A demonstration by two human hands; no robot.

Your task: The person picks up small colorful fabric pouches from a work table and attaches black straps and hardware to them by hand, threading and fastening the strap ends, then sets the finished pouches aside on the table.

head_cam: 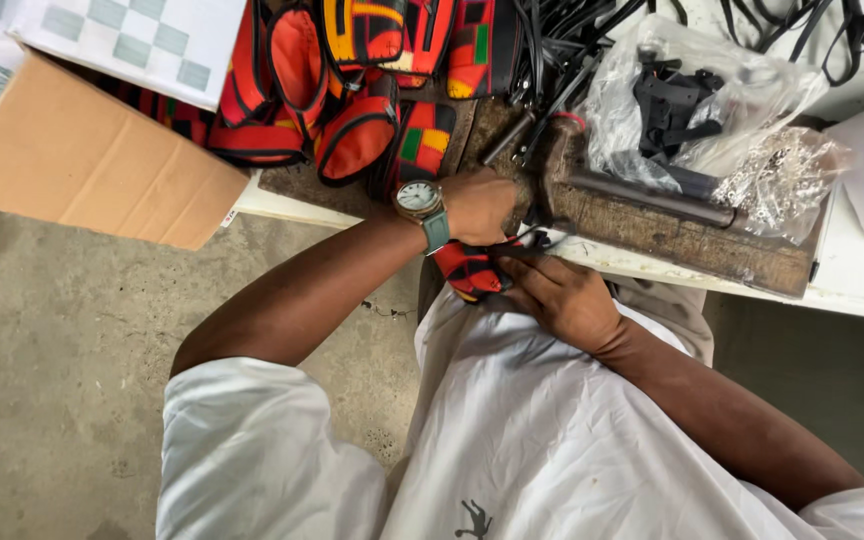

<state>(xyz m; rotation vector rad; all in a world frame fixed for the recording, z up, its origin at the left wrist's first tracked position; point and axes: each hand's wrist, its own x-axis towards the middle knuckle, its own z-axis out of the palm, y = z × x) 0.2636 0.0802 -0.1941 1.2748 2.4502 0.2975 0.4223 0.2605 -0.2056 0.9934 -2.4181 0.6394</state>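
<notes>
We look straight down over a white shirt (512,440) and both bare arms are out in front of us. Our left hand (479,205) sits curled into a loose fist at the near edge of the tabletop (852,275), knuckles up, and a wristwatch (422,205) with a pale dial and a teal strap rides on the wrist. Under that hand, a small red pouch (467,268) with black, yellow and green patches pokes out, right at the tabletop's edge and just above our lap. The left fingers are folded in over the pouch's upper end, pressing it down; how tightly, we cannot tell.

Our right hand (562,298) comes in from the other side and meets the pouch, fingers close together and bent, their tips touching its dark edge. Whether they pinch something small there is hidden from us.

Just beyond the hands lies a worn wooden block (672,232), with a dark metal bar (652,195) resting along it. Behind that sits a clear plastic bag (742,95) holding black parts, and beside it a heap of small silvery metal pieces (777,175). Black straps (552,45) tangle at the far side. To the left, a pile of matching red patterned pouches (352,85) is stacked up, and a brown cardboard box (82,160) hangs over the concrete floor (52,380).
</notes>
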